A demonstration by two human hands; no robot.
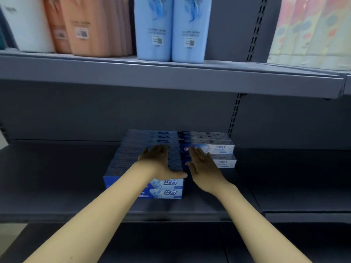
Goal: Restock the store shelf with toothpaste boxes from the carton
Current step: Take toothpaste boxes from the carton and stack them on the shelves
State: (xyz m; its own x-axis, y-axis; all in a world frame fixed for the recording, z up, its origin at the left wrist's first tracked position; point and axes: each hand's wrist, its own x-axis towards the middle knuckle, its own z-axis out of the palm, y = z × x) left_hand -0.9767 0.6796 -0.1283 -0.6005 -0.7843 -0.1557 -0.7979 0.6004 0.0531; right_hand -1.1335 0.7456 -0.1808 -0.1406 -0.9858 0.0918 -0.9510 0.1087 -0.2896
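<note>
Blue toothpaste boxes (pixel 167 187) lie two high in a long left stack on the dark middle shelf (pixel 57 186). A shorter right stack of blue-and-white boxes (pixel 222 149) sits beside it, further back. My left hand (pixel 159 162) rests flat on top of the left stack, fingers stretched, thumb at its right edge. My right hand (pixel 203 166) lies flat and open over the seam, against the front of the right stack. Neither hand holds a box. The carton is out of view.
The upper shelf (pixel 171 76) carries two light blue bottles (pixel 171 29), orange bottles (pixel 89 25) and a white one at left, and pastel packs (pixel 311 31) at right. A slotted upright (pixel 234 114) runs down the back panel. A lower shelf shows below.
</note>
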